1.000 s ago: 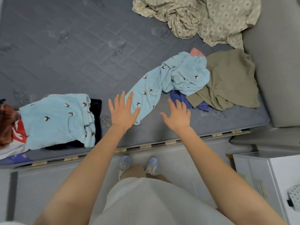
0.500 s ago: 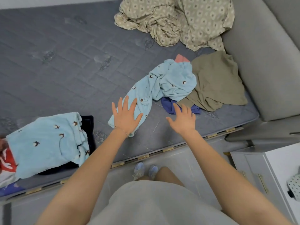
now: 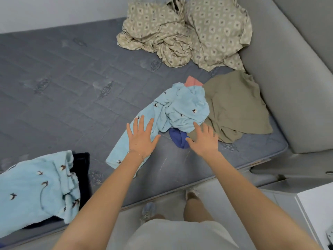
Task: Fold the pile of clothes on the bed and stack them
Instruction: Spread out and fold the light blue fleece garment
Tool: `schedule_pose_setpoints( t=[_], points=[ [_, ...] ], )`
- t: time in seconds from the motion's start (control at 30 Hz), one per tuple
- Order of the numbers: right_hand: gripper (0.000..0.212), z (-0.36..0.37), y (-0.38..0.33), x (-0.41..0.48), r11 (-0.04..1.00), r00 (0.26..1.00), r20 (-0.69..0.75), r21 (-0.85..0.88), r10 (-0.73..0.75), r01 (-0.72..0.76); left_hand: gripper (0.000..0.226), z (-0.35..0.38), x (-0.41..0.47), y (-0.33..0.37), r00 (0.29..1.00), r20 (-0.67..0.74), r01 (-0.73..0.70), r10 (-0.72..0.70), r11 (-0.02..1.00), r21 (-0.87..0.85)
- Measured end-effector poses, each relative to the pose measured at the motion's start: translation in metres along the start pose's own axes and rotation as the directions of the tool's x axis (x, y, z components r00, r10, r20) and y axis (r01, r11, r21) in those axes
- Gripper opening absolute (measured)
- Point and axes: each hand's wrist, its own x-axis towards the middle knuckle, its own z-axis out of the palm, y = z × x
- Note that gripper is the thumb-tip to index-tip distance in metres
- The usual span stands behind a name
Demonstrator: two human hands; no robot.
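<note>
A crumpled light blue garment with small birds (image 3: pixel 182 109) trails across the grey mattress (image 3: pixel 63 91) toward me. An olive garment (image 3: pixel 234 103), a dark blue one (image 3: pixel 177 138) and a pink one (image 3: pixel 192 81) lie under and beside it. My left hand (image 3: pixel 141 138) hovers with spread fingers over the blue garment's long end. Over the dark blue and olive pieces my right hand (image 3: pixel 203 139) is spread too, and neither hand holds anything. At the left sits a folded stack, its top piece light blue (image 3: pixel 36 188) over a black one (image 3: pixel 81 159).
A rumpled beige patterned sheet (image 3: pixel 182 29) lies at the far side of the bed. A grey padded headboard (image 3: pixel 297 78) stands to the right. A white cabinet (image 3: pixel 313 208) is at the lower right, beside my feet on the floor.
Both hands have reached further forward, up to the unfolded pile. The view has shifted, so the folded stack now sits lower left.
</note>
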Motion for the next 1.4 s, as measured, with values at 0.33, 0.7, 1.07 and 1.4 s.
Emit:
schedule_pose_setpoints(
  t=[0.33, 0.7, 1.07, 1.4],
  points=[
    [0.079, -0.031, 0.073, 0.11, 0.989, 0.988, 0.059, -0.044, -0.142, 0.144, 0.07, 0.039, 0.091, 0.088, 0.977, 0.077, 0.206, -0.199, 0.975, -0.087],
    [0.088, 0.041, 0.092, 0.234, 0.983, 0.977, 0.136, -0.052, -0.166, 0.175, 0.074, 0.132, 0.182, 0.091, 0.956, 0.154, 0.274, -0.249, 0.946, -0.173],
    [0.114, 0.118, 0.106, 0.33, 0.959, 1.0, -0.016, 0.281, -0.02, 0.023, 0.09, 0.232, 0.279, 0.089, 0.996, 0.074, 0.052, -0.046, 0.996, -0.069],
    [0.037, 0.093, 0.101, 0.313, 0.872, 0.997, 0.013, 0.486, -0.07, 0.055, 0.037, 0.187, 0.262, 0.088, 0.991, -0.051, 0.087, -0.12, 0.902, -0.424]
  ],
)
